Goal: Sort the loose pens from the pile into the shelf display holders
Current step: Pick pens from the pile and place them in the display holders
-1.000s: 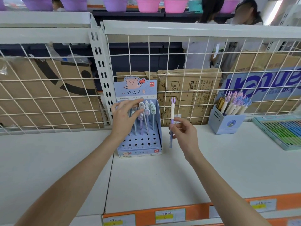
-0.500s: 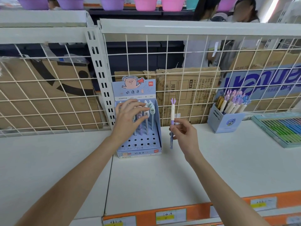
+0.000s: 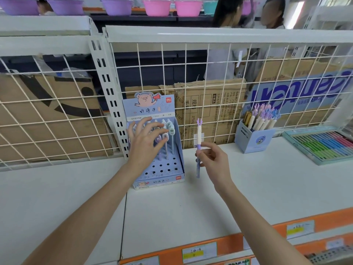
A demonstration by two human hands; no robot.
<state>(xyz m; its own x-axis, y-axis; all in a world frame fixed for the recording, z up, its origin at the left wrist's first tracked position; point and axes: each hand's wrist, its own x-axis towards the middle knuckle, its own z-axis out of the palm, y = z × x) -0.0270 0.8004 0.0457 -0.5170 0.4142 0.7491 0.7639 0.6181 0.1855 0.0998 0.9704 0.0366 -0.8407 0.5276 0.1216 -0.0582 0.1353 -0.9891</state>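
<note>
A shop: price-tagged shelf [image 3: 191, 207], pen display holders [image 3: 172, 169].

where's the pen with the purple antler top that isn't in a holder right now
In the head view it's centre frame, the pen held upright in the right hand, just right of the pig display box.

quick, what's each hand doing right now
Left hand: open, fingers spread at the pens in the pig display box.
Right hand: pinching one purple-topped pen, held upright.
</note>
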